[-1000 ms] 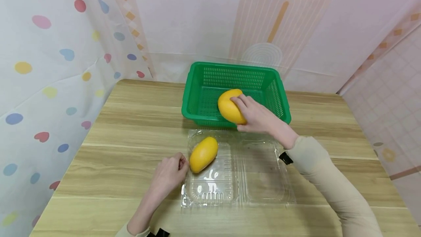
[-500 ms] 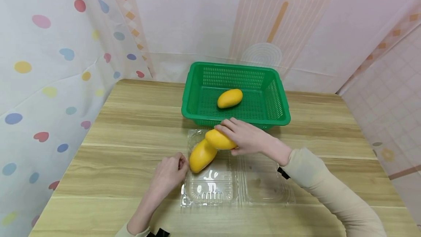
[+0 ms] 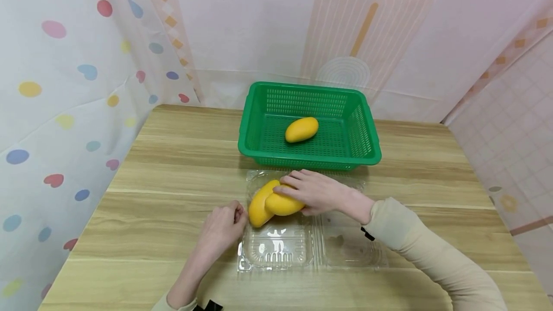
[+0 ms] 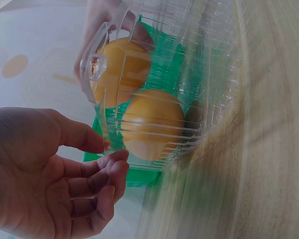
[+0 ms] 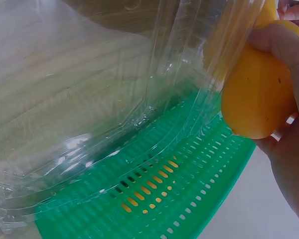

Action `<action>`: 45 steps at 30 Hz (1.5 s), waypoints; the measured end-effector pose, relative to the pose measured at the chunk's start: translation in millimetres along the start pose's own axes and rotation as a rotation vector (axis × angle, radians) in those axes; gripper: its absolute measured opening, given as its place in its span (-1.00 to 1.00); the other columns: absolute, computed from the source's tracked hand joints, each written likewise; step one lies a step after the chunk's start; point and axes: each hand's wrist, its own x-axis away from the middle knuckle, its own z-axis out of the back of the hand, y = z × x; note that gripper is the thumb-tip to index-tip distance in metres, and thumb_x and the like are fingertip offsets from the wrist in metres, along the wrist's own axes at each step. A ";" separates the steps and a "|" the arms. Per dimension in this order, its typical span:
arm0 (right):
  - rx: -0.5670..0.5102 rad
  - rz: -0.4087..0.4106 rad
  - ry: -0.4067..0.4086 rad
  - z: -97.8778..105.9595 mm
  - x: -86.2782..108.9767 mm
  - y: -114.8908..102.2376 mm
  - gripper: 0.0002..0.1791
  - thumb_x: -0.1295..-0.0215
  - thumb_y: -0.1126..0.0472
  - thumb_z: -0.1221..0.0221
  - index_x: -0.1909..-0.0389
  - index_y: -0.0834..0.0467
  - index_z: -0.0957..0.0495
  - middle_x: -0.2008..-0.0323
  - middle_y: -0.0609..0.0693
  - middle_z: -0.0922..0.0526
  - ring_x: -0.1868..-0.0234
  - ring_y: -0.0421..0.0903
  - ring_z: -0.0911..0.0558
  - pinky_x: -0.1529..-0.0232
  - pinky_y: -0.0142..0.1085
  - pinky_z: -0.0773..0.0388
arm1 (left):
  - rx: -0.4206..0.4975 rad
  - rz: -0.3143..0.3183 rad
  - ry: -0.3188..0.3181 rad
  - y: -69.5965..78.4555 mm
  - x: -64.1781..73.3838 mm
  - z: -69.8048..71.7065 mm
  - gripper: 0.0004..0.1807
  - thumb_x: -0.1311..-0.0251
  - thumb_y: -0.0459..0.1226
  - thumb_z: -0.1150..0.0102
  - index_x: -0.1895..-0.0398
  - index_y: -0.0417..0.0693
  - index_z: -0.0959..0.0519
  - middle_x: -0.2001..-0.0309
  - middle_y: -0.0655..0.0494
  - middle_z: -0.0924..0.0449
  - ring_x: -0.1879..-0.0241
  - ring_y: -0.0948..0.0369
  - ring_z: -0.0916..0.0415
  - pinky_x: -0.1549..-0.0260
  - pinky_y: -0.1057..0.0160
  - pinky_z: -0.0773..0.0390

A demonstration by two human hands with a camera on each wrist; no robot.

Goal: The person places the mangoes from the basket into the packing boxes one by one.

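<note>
My right hand (image 3: 317, 190) grips a yellow mango (image 3: 282, 204) low over the left half of an open clear plastic clamshell container (image 3: 276, 248). Against it, overlapping in the head view, lies a second mango (image 3: 258, 211) inside that half. My left hand (image 3: 222, 227) is at the container's left edge; in the left wrist view its thumb and index finger (image 4: 117, 167) pinch the rim. Through the clear wall there, both mangoes show as orange rounds. The right wrist view has the held mango (image 5: 259, 94) between thumb and fingers.
Behind the container stands a green plastic basket (image 3: 308, 161) with one mango (image 3: 302, 129) on its floor. The container's lid half (image 3: 347, 248) lies flat to the right. All rests on a wooden table (image 3: 173, 181) bordered by patterned cloth (image 3: 259, 23).
My right hand has brought its mango out of the basket, toward me and down into the container beside the other mango. The left hand has stayed at the container's edge.
</note>
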 end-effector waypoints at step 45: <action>-0.165 -0.052 -0.258 16.9 -5.5 -3.9 -0.11 0.23 -0.14 -0.37 -0.27 -0.19 -0.30 -0.16 -0.04 -0.45 -0.16 -0.05 -0.44 -0.11 -0.23 -0.48 | -0.031 -0.008 -0.001 0.3 0.8 1.4 -0.89 -0.19 -0.29 -0.09 0.46 -0.12 -0.49 0.66 0.15 -0.37 0.67 0.27 -0.27 0.69 0.39 -0.20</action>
